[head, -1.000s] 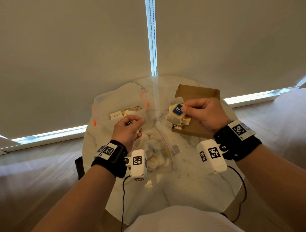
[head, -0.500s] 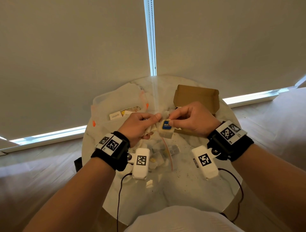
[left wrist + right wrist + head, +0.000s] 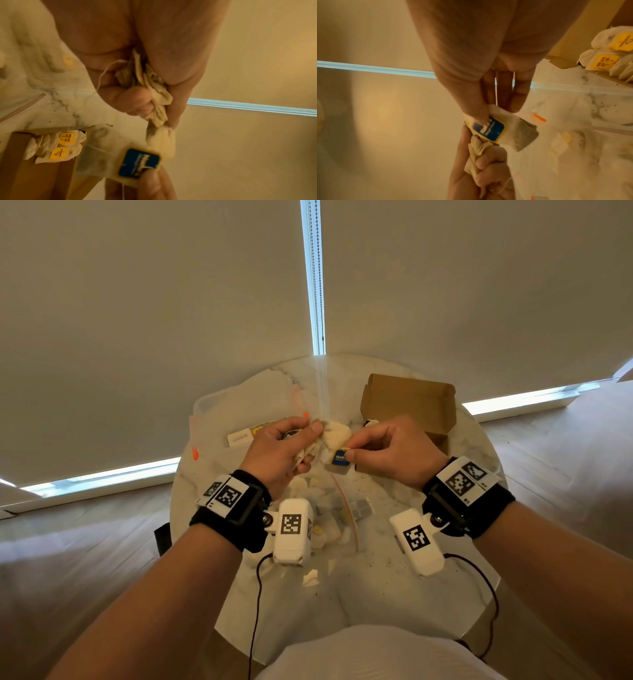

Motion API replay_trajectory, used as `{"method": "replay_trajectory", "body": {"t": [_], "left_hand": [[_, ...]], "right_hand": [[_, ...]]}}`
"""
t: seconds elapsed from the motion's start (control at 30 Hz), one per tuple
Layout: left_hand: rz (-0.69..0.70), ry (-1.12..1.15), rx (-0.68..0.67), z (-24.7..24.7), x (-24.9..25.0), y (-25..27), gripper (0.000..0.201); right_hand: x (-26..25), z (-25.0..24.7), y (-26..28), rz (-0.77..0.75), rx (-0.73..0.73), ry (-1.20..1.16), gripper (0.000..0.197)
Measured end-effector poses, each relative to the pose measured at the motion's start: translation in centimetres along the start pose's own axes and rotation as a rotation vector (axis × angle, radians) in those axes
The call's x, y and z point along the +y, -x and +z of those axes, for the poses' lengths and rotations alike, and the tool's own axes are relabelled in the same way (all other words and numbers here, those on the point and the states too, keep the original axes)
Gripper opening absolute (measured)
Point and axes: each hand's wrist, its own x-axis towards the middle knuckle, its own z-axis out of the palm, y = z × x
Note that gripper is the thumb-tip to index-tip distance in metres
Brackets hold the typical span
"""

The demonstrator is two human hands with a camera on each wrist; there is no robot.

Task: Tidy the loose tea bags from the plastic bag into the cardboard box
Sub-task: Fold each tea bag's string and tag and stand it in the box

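1. The tea bag (image 3: 339, 460) with the blue tag (image 3: 139, 164) hangs above the worktop (image 3: 376, 570), between both hands, its long axis sloping down toward the person.
2. The right hand (image 3: 390, 451) pinches it at the tag, thumb and forefinger closed, knuckles up.
3. The left hand (image 3: 284, 451) is clenched round a crumpled bunch of tea bags (image 3: 154, 94), thumb on top.
4. The cardboard box (image 3: 411, 402) stands open just behind the right hand, with yellow-tagged bags (image 3: 60, 147) inside.
5. The plastic bag (image 3: 329, 508) lies below the hands.
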Motion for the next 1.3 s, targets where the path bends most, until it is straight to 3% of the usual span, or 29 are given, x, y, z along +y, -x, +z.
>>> {"method": "replay_trajectory", "body": {"t": [0.1,0.2,0.33,0.4,0.57,0.73,0.8,1.1,1.3], "left_hand": [[-0.001,0.005,-0.04,0.0,-0.2,0.2,0.029],[0.008,-0.079,-0.057,-0.3,-0.5,0.3,0.013],[0.157,-0.585,-0.044,-2.0,-0.7,0.0,0.005],[0.219,-0.717,-0.047,-2.8,-0.2,-0.1,0.002],[0.356,-0.747,-0.011,-2.9,1.8,-0.5,0.003],[0.374,-0.864,-0.232,-1.5,1.5,-0.5,0.021],[0.404,-0.902,-0.284,-0.9,1.2,-0.4,0.019],[0.412,-0.772,-0.131,-0.2,0.4,-0.3,0.004],[0.357,-0.673,-0.13,-0.1,-0.1,-0.2,0.005]], "right_hand": [[-0.4,-0.1,-0.1,-0.028,0.109,-0.073,0.01],[-0.8,-0.5,-0.2,-0.075,0.141,-0.063,0.01],[-1.0,-1.3,-0.3,-0.118,0.127,0.011,0.01],[-0.8,-1.7,-0.3,-0.119,0.104,0.074,0.013],[0.4,-2.4,-0.4,-0.096,0.152,0.165,0.014],[0.3,-1.8,-0.4,-0.091,-0.096,0.286,0.007],[0.4,-1.8,-0.5,-0.079,-0.14,0.327,0.009],[-0.1,-1.8,0.0,-0.138,-0.079,0.327,0.009],[-0.3,-1.0,0.3,-0.161,-0.016,0.199,0.017]]}}
